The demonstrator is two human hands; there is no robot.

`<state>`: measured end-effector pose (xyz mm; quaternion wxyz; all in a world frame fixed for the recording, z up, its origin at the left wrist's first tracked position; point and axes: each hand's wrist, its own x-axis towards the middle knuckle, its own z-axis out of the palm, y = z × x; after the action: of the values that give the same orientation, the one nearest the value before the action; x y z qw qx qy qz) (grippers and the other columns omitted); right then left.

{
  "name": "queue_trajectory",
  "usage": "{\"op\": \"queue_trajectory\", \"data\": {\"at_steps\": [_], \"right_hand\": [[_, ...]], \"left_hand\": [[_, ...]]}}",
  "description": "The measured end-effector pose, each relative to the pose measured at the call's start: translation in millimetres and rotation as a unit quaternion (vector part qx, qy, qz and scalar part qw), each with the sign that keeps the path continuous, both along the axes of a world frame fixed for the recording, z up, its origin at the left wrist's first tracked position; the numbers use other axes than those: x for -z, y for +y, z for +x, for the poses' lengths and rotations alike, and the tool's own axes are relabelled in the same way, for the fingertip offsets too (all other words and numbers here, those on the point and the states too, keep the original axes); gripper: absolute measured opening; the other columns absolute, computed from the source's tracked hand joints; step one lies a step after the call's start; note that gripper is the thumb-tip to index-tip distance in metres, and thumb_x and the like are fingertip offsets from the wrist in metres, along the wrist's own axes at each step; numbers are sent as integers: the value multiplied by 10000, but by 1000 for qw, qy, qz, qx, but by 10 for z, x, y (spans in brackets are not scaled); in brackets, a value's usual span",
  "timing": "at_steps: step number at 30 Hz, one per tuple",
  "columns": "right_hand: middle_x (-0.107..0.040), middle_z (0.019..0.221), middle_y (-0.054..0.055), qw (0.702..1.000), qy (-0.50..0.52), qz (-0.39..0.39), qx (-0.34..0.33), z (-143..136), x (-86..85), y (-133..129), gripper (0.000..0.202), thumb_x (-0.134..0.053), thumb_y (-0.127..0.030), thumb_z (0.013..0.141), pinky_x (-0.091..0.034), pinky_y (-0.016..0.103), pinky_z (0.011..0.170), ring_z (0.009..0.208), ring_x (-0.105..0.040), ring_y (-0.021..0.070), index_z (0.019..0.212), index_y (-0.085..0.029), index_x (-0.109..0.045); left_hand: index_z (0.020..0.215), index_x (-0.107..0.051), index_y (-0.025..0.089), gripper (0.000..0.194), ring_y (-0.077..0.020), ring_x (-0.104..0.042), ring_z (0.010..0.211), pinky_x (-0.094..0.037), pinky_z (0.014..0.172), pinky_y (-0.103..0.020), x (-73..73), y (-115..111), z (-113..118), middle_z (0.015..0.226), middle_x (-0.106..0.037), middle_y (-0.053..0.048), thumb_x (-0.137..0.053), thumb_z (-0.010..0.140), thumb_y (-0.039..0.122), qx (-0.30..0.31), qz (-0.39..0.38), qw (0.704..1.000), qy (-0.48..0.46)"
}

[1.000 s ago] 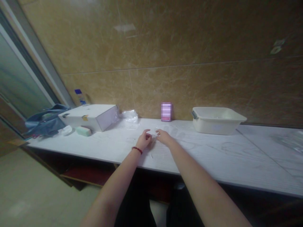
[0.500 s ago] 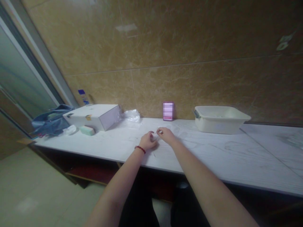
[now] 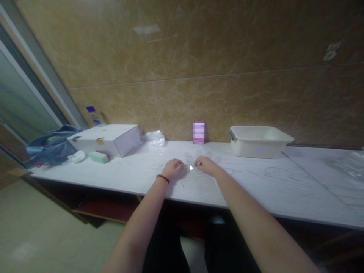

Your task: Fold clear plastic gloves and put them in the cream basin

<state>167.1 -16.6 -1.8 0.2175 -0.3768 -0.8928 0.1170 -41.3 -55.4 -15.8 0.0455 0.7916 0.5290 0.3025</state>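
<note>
Over the middle of the white tabletop (image 3: 142, 176), my left hand (image 3: 173, 168) is closed, with its fingertips pinched together and a red bead bracelet on its wrist. Facing it, my right hand (image 3: 206, 165) is closed in a pinch too. Between the two stretches a thin piece of clear plastic film (image 3: 191, 167), which catches a bright white glint. Its edges are too faint to follow, and the fingers cover where they grip it. A small pale sliver (image 3: 182, 185) lies on the tabletop just below the hands.
A phone (image 3: 198, 132) with a blurred screen leans on the wall. At right stands a cream plastic tub (image 3: 257, 142). To the left are a white box (image 3: 105, 138), crumpled clear plastic (image 3: 155, 138), a pale green sponge (image 3: 98, 157) and a blue bag (image 3: 48, 146). More clear plastic (image 3: 352, 163) lies far right.
My hands have moved apart from nearly touching, and the clear film now spans the gap between them. The whole view has shifted slightly.
</note>
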Motion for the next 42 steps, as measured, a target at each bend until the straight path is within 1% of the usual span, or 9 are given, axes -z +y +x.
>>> {"op": "queue_trajectory", "data": {"at_steps": [3, 7, 11, 16, 19, 24, 32, 37, 42], "right_hand": [[-577, 771, 29, 1000, 4, -7, 2, 48, 15, 17, 240, -460, -80, 645, -368, 192, 665, 677, -494, 98, 754, -179, -648], [-608, 780, 23, 999, 8, -26, -25, 80, 9, 20, 280, -445, -56, 643, -371, 207, 714, 763, -514, 117, 774, -182, -658], [-620, 804, 10, 998, 15, -49, -45, 93, 9, 19, 309, -421, -32, 648, -373, 216, 748, 800, -521, 116, 767, -185, -661], [-620, 796, 8, 998, 22, -42, -46, 95, 40, 49, 303, -425, -35, 649, -371, 214, 755, 799, -520, 112, 762, -187, -661], [-617, 787, 11, 998, 34, -34, -36, 89, 43, 60, 292, -430, -47, 656, -373, 216, 748, 791, -520, 112, 769, -188, -659], [-613, 824, 14, 998, 42, -27, -29, 74, 5, 31, 302, -422, -34, 653, -371, 214, 752, 805, -520, 108, 781, -183, -652], [-618, 814, 27, 1000, -4, -7, -16, 75, 18, 41, 305, -399, -22, 640, -353, 224, 793, 839, -517, 128, 687, -175, -659], [-618, 829, 42, 999, -13, 26, 16, 51, -35, -7, 322, -394, -32, 656, -360, 229, 779, 813, -527, 131, 792, -171, -651], [-619, 886, 40, 999, -20, 45, -18, -14, -50, -88, 290, -427, -103, 691, -338, 254, 816, 867, -519, 146, 892, -174, -624]], "left_hand": [[854, -610, 164, 256, -165, -526, 823, -382, 776, -278, -7, -3, -34, 844, -609, -56, -458, 708, 309, -2, 18, 999, 29], [885, -617, 194, 299, -172, -513, 881, -367, 821, -286, 25, 2, -53, 893, -608, -49, -499, 683, 379, 35, 22, 998, 41], [864, -633, 236, 256, -168, -500, 927, -351, 853, -297, 48, 19, -57, 939, -600, -34, -480, 703, 363, 53, 9, 997, 57], [981, -589, 250, 317, -187, -489, 956, -344, 860, -325, 30, 4, -45, 985, -579, -55, -491, 705, 373, 68, 24, 995, 72], [1019, -565, 272, 336, -192, -469, 983, -323, 875, -340, 16, -18, -27, 1025, -559, -54, -492, 708, 377, 67, 17, 993, 91], [979, -578, 334, 285, -188, -437, 1012, -296, 893, -362, 9, -34, -14, 1088, -518, -28, -468, 726, 405, 51, -11, 990, 129], [1019, -555, 330, 283, -178, -437, 1016, -293, 901, -352, 82, 48, -47, 1077, -531, -22, -418, 772, 338, 37, -13, 994, 105], [1045, -541, 315, 306, -181, -442, 1011, -298, 895, -345, 93, 44, -44, 1074, -531, -32, -420, 767, 354, 36, -3, 992, 123], [1010, -560, 330, 301, -188, -438, 1008, -298, 890, -354, 70, 4, -26, 1104, -505, -22, -467, 729, 384, 24, -16, 989, 146]]}}
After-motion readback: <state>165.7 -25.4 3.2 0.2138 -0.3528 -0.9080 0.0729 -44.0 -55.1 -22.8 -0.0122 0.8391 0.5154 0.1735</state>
